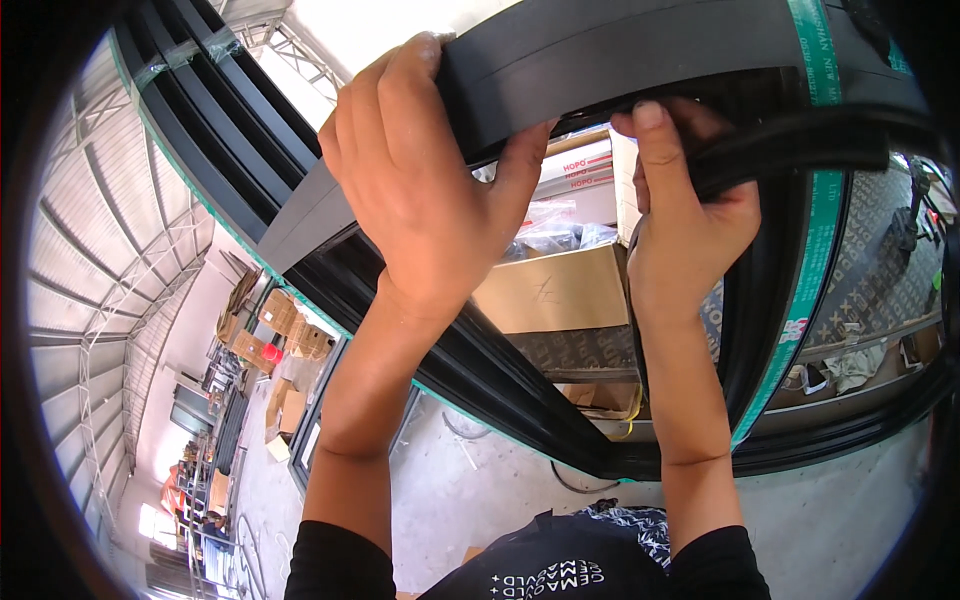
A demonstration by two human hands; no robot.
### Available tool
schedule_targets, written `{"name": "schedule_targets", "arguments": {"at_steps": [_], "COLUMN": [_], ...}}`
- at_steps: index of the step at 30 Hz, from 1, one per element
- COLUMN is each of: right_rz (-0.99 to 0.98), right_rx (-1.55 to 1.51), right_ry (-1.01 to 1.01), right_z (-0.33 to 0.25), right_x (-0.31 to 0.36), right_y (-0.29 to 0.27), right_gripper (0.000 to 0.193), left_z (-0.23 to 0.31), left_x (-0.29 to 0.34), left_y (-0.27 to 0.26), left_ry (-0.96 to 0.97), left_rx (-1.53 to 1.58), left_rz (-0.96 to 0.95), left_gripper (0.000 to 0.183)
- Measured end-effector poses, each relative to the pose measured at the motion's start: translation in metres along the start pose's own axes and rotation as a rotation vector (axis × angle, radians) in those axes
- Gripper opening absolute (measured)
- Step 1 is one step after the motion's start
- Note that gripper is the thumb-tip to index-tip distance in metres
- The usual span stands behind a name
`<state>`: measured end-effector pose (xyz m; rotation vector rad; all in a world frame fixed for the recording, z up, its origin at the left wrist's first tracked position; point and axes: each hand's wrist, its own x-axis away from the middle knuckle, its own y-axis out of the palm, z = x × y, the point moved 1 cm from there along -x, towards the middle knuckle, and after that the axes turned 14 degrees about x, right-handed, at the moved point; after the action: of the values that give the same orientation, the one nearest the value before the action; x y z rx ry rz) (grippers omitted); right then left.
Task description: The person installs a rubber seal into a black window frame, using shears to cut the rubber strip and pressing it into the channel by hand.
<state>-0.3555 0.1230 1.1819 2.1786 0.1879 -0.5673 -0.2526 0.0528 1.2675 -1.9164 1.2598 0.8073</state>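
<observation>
A large dark grey metal frame (620,55), like a window or door frame, stands before me, its top bar crossing the upper view. My left hand (415,185) is closed around that bar, fingers over the outer face and thumb under the lower edge. Just inside the opening, my right hand (690,225) is closed on a thick black rubber strip (800,150), which trails off to the right. Its thumb points up near the bar's underside; the other fingertips are partly hidden. Green protective tape (815,215) runs along the frame's right side.
Through the opening shows a cardboard box (555,295) with plastic-wrapped items, on a shelf. A further shelf (870,335) holds loose items at the right. Cartons (285,315) and stacked profiles lie at far left on the pale floor (480,520). A distant person (213,530) is at lower left.
</observation>
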Motion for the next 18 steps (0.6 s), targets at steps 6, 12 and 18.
{"name": "schedule_targets", "arguments": {"at_steps": [6,12,18], "right_rz": [-0.038,-0.060,-0.049], "right_rx": [-0.055,-0.057,-0.022], "right_ry": [-0.063,-0.026,0.002], "right_z": [-0.003,-0.007,-0.006], "right_x": [-0.005,-0.006,-0.008], "right_y": [0.000,0.000,-0.001], "right_gripper": [0.013,0.011,0.013], "left_z": [0.004,0.011,0.012], "left_x": [-0.006,-0.009,-0.018], "left_y": [0.004,0.011,0.014], "left_ry": [0.025,-0.021,0.002], "left_rx": [0.040,0.058,0.069], "left_rz": [0.012,0.079,0.044], "left_gripper": [0.069,0.068,0.067]}}
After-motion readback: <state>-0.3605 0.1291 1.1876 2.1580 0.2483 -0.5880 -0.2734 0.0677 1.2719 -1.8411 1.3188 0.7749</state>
